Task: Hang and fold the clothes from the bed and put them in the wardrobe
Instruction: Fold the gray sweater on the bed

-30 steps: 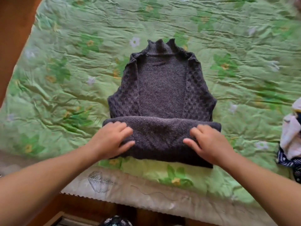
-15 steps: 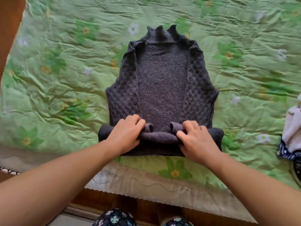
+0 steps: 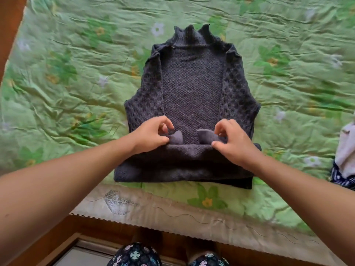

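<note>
- The dark grey knitted sweater [image 3: 192, 89] lies flat on the bed [image 3: 76, 77], collar away from the person. Its side panels are turned inward and its near end is doubled up into a thick band at the bed's front edge.
- The left hand [image 3: 151, 134] has thumb and fingers curled, pinching a small grey flap [image 3: 175, 138] just above the band. The right hand [image 3: 233, 140] pinches a matching flap [image 3: 206, 136] the same way, and bare knit shows between them.
- Handling, as a judgement: the knit looks thick, soft and limp — no stiffness to hold a crease, so a layer lifted at one point would sag and slide open. It seems light enough for fingertips, rough rather than slippery, and not fragile, though loose stitches could snag.
- Best hold: both outer corners of the doubled band, gripping all layers together — or flat palms under the bundle when carrying it.
- Count: one sweater, two flaps, two hands, and one heap of clothes [image 3: 345, 150] at the right edge showing at least two fabrics, one pale and one dark and patterned.
</note>
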`<control>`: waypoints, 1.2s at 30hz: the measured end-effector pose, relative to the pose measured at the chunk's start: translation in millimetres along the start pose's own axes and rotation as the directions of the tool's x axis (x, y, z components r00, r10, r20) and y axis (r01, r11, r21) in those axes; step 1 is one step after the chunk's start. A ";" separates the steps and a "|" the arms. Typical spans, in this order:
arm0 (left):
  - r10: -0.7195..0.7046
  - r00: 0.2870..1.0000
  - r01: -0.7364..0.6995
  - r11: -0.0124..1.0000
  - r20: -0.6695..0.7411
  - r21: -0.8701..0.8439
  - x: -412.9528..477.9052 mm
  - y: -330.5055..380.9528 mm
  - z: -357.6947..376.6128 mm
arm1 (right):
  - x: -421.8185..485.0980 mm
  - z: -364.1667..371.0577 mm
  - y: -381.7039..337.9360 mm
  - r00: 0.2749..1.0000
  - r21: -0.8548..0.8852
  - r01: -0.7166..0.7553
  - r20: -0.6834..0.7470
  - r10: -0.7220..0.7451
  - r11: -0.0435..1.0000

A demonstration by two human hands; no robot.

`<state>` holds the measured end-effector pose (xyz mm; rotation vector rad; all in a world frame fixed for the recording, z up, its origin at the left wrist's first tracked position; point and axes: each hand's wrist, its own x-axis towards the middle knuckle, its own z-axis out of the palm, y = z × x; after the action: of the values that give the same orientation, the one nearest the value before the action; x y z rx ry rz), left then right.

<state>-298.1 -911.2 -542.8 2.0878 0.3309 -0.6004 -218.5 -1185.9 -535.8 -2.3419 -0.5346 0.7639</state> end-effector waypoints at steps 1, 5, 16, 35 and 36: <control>0.054 0.996 -0.052 0.998 -0.074 0.024 3.4 -3.1 -0.9 | 7.2 -2.8 -1.9 0.997 0.037 -0.056 -0.056 0.058 0.998; 0.156 0.949 -0.113 0.980 -0.275 0.165 9.0 -12.9 -5.4 | 25.1 -9.4 1.1 0.961 0.114 -0.230 -0.129 0.244 0.966; -0.236 0.959 0.252 0.964 -0.159 0.087 30.2 -1.2 -0.7 | 41.0 -4.3 5.8 0.924 -0.133 -0.351 0.110 0.365 0.927; 0.081 0.996 -0.084 0.989 0.030 0.126 51.7 1.1 -67.1 | 73.9 -49.0 16.4 0.971 0.062 -0.206 0.135 0.196 0.977; 0.098 0.995 -0.100 0.988 0.022 0.121 62.2 7.1 -75.8 | 84.4 -57.1 10.6 0.976 0.096 -0.190 0.127 0.178 0.977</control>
<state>-220.3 -851.5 -535.5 2.2008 0.1841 -0.5910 -116.9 -1172.8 -538.4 -2.2780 -0.3190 0.9961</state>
